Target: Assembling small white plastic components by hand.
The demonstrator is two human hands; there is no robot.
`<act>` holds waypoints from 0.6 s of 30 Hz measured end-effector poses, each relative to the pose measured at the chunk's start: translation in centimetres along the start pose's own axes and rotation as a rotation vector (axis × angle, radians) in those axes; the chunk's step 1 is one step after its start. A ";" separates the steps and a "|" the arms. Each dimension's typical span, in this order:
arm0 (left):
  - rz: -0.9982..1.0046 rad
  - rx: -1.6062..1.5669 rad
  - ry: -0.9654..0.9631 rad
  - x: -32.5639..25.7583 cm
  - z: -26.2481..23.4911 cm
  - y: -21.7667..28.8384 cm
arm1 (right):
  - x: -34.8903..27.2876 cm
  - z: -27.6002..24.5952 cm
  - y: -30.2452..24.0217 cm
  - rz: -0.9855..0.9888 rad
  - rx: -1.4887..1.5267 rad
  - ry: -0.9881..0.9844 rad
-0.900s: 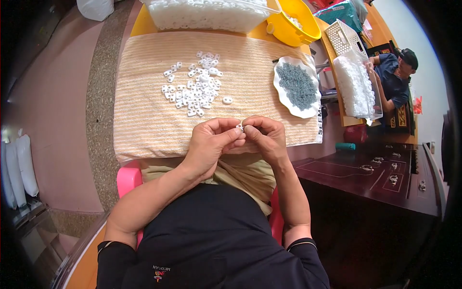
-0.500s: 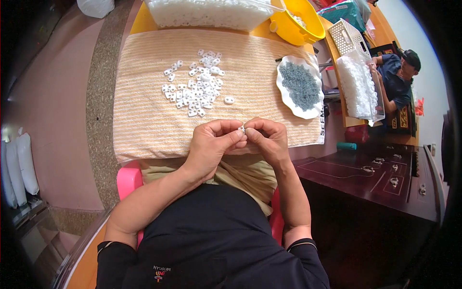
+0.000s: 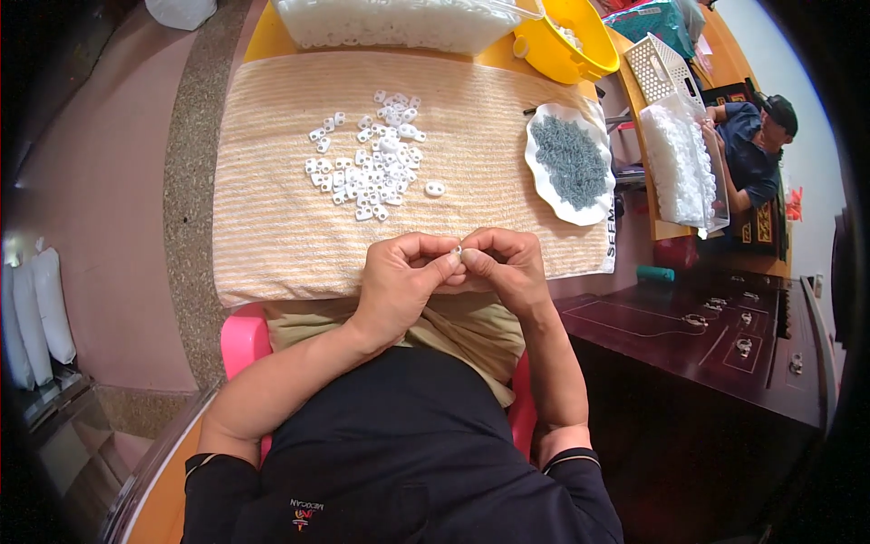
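Above my lap, at the towel's near edge, my left hand (image 3: pixel 404 277) and my right hand (image 3: pixel 506 267) meet with fingertips pinched together. Between them they hold a small white plastic piece (image 3: pixel 459 250), mostly covered by the fingers. Beyond the hands lies a loose pile of white two-holed plastic pieces (image 3: pixel 373 172). A single oval white piece (image 3: pixel 435 189) rests apart from the pile, nearer the hands. To the right, a white scalloped plate (image 3: pixel 542 187) carries a heap of small grey-blue parts (image 3: pixel 571 163).
A striped towel (image 3: pixel 272 227) covers the yellow table. At its far side stand a clear bin of white pieces (image 3: pixel 390 27) and a yellow basin (image 3: pixel 589 63). Rightward, another person (image 3: pixel 757 150) sits by a tub of white pieces (image 3: pixel 675 168). A dark cabinet (image 3: pixel 652 335) stands near my right arm.
Both hands have shifted slightly toward me, still pinched together. Less of the small white piece shows between the fingertips. The view itself has moved a little.
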State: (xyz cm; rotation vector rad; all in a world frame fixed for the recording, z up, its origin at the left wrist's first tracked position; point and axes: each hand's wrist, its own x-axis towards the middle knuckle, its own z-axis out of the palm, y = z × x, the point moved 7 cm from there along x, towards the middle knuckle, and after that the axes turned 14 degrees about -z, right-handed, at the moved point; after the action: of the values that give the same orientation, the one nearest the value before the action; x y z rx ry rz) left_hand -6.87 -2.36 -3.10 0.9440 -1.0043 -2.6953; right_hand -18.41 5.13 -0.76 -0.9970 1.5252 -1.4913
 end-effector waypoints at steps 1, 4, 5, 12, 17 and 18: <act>0.003 0.002 0.000 0.0 0.0 0.1 | 0.0 0.0 -0.1 -0.004 0.001 -0.001; -0.010 -0.023 -0.013 0.1 0.1 0.0 | -0.2 -0.1 0.3 0.018 0.046 0.009; -0.013 -0.027 -0.020 0.2 0.1 0.0 | -0.2 -0.2 0.2 -0.010 0.038 0.016; -0.027 -0.051 -0.038 0.1 0.2 0.0 | -0.2 -0.2 0.0 -0.068 -0.040 0.032; -0.033 -0.071 -0.045 0.1 0.2 -0.2 | -0.1 -0.1 -0.6 -0.116 -0.105 0.016; -0.032 -0.065 -0.046 0.1 0.3 -0.2 | -0.2 -0.1 -0.7 -0.121 -0.123 0.011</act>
State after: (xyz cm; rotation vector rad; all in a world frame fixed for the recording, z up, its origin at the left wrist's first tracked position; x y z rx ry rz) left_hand -7.06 -2.10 -3.09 0.8982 -0.9113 -2.7696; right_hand -18.40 5.32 -0.07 -1.1726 1.6046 -1.5020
